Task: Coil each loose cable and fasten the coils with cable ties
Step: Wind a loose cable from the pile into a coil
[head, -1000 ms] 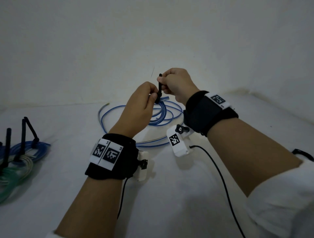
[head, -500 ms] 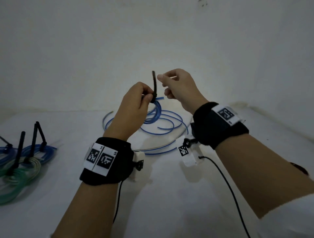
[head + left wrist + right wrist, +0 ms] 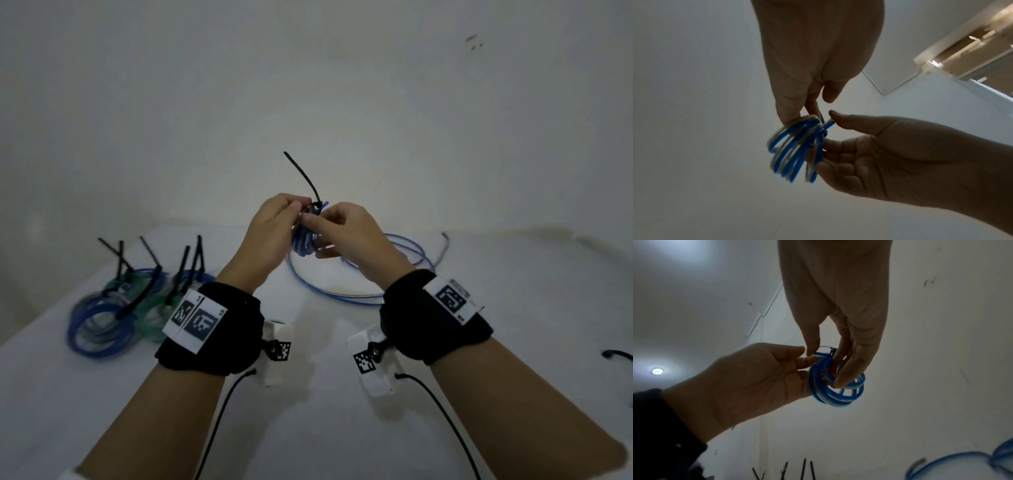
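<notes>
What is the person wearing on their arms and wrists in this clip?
Each forearm is bare and carries a wide black wrist band: left band, right band. Each band bears white tags printed with black square-pattern markers. Under each wrist hangs a small white camera mount with its own marker and a thin black cable trailing back. A white sleeve edge shows at the lower left.

I see my left hand (image 3: pixel 270 226) and right hand (image 3: pixel 346 233) pinching a small blue cable coil (image 3: pixel 305 240) above the white surface (image 3: pixel 308 428). A black cable tie (image 3: pixel 305 178) stands up from it, probably already looped around. Tied coils (image 3: pixel 113 308) lie left.
</notes>
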`<action>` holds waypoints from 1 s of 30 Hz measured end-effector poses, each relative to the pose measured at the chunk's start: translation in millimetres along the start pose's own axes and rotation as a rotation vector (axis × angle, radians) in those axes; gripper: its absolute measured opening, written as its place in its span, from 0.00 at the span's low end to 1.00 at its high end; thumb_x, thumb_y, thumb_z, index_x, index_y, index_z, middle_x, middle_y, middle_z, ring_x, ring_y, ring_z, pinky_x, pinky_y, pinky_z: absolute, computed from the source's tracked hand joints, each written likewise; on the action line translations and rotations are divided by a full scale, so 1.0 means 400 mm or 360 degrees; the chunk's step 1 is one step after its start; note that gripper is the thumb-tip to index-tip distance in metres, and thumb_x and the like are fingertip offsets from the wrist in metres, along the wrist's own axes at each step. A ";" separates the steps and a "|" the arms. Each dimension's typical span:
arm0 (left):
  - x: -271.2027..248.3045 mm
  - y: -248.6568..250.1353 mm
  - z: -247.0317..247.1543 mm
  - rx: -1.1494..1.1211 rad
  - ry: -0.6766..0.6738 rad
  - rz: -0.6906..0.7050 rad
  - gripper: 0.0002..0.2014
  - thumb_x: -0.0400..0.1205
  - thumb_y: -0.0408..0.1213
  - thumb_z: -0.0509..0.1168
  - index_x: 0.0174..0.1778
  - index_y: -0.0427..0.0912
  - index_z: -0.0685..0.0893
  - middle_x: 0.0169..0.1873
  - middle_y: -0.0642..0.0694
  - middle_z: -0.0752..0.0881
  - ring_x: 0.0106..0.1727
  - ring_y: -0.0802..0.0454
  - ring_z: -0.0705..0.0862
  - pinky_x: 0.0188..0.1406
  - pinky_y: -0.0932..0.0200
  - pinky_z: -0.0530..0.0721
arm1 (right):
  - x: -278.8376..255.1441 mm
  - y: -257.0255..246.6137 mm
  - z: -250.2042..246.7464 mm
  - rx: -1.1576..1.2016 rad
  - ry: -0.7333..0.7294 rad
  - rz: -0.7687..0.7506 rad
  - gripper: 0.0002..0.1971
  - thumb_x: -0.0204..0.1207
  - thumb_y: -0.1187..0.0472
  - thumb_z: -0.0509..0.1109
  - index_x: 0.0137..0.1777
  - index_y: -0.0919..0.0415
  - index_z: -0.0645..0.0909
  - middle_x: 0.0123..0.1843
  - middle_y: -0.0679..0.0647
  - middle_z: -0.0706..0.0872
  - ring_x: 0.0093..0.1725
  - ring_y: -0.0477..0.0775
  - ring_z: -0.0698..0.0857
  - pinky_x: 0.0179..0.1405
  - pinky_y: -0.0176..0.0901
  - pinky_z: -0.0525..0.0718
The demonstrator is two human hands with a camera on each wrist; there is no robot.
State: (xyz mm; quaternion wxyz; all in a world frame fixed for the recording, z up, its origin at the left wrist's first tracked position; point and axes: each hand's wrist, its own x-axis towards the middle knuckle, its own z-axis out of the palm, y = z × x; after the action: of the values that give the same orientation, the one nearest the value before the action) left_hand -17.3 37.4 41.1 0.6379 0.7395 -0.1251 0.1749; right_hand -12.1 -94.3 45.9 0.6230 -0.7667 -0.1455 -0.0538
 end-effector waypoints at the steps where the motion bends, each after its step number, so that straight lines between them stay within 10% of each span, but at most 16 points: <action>1: -0.014 -0.001 -0.026 0.0058 -0.0010 -0.0013 0.13 0.84 0.33 0.53 0.55 0.41 0.82 0.60 0.38 0.82 0.61 0.45 0.82 0.65 0.44 0.80 | -0.004 0.004 0.025 0.0014 -0.0021 0.0014 0.15 0.73 0.56 0.75 0.47 0.70 0.79 0.45 0.69 0.88 0.41 0.60 0.89 0.34 0.42 0.87; 7: -0.080 -0.006 -0.195 0.0565 0.0027 0.0037 0.14 0.83 0.28 0.54 0.58 0.41 0.83 0.55 0.48 0.83 0.44 0.63 0.81 0.43 0.80 0.77 | -0.022 0.008 0.174 0.0156 -0.0251 0.0156 0.06 0.75 0.63 0.71 0.43 0.64 0.76 0.39 0.61 0.87 0.36 0.53 0.86 0.37 0.42 0.87; 11: -0.104 -0.033 -0.318 0.0702 0.0097 -0.0019 0.08 0.83 0.31 0.60 0.54 0.45 0.81 0.55 0.48 0.83 0.54 0.55 0.82 0.54 0.66 0.81 | -0.029 0.010 0.267 0.0486 -0.0561 0.0311 0.05 0.78 0.66 0.66 0.40 0.62 0.78 0.35 0.58 0.82 0.31 0.53 0.82 0.36 0.43 0.82; 16: -0.125 -0.075 -0.419 0.0857 0.0091 -0.0262 0.04 0.82 0.30 0.62 0.48 0.44 0.79 0.42 0.46 0.85 0.33 0.54 0.81 0.27 0.69 0.78 | -0.033 0.026 0.373 0.0646 -0.0776 0.0497 0.05 0.77 0.61 0.68 0.42 0.62 0.82 0.37 0.57 0.83 0.35 0.54 0.81 0.42 0.45 0.83; 26: -0.145 -0.147 -0.510 0.1451 -0.0041 -0.0564 0.05 0.77 0.37 0.70 0.41 0.44 0.80 0.37 0.46 0.84 0.37 0.51 0.83 0.30 0.65 0.85 | -0.030 0.064 0.467 -0.0251 -0.0624 0.0273 0.08 0.76 0.66 0.70 0.36 0.60 0.79 0.44 0.66 0.86 0.45 0.66 0.88 0.46 0.60 0.89; 30: -0.149 -0.159 -0.506 0.1448 -0.0204 -0.0711 0.05 0.78 0.36 0.69 0.43 0.41 0.79 0.37 0.45 0.83 0.35 0.52 0.83 0.23 0.68 0.83 | -0.023 0.076 0.476 -0.0444 -0.0797 0.0293 0.11 0.76 0.70 0.69 0.34 0.59 0.78 0.34 0.61 0.85 0.35 0.65 0.87 0.45 0.59 0.89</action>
State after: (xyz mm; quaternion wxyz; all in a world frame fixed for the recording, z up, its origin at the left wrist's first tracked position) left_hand -65.7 244.7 -15.6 0.2644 0.9602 0.0861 0.0253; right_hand -30.9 83.4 -26.8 0.4588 -0.8442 -0.2156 0.1742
